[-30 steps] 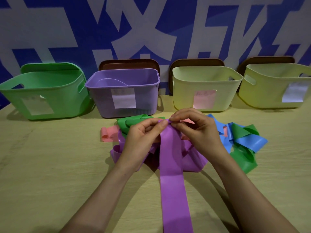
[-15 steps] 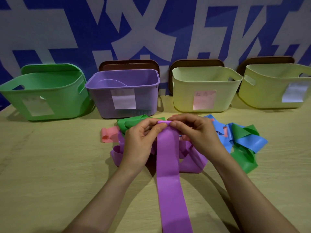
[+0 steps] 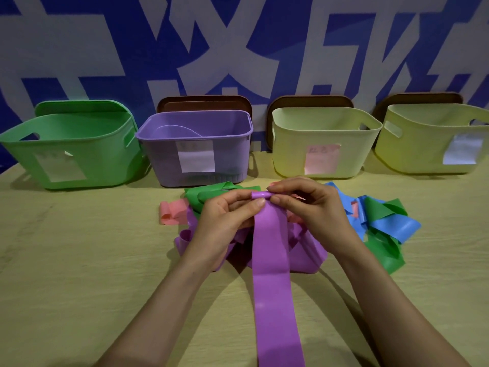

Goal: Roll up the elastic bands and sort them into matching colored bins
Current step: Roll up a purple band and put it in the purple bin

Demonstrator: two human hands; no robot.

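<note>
Rolled tighter than a sec ago, end of long purple elastic band is pinched by curled fingers of left hand & right hand.

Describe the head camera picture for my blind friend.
Someone's left hand and right hand pinch the rolled far end of a long purple elastic band. Loose green, blue, pink and purple bands lie beneath on the wooden table; a green plastic bin, a purple bin and two pale yellow bins stand behind.
</note>
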